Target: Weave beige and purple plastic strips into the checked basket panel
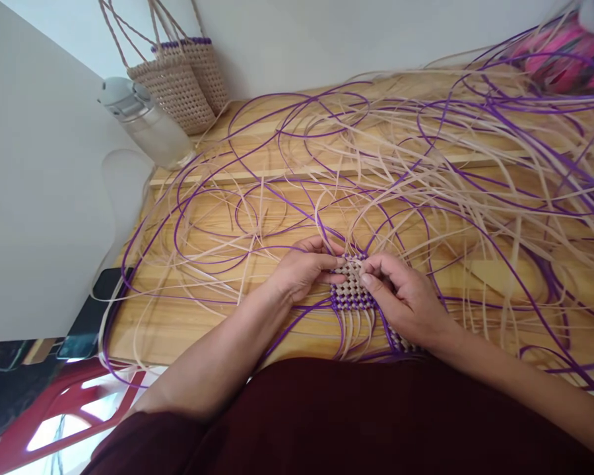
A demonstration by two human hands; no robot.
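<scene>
A small woven square (351,288) of beige and purple plastic strips lies near the table's front edge, loose strip ends fanning out all round it. My left hand (303,270) grips its left edge, fingers at the upper left corner. At the upper right side, my right hand (406,297) is closed in a pinch, thumb against forefinger, touching the weave. A thin beige strip seems to run to those fingertips, but its end is hidden. Part of another woven piece (403,344) shows under my right wrist.
Long purple and beige strips (426,152) sprawl across the wooden table (218,227). A clear bottle with a grey lid (151,122) and beige woven baskets (178,86) stand at the back left. A phone (96,310) lies at the left edge; a pink bundle (564,56) is back right.
</scene>
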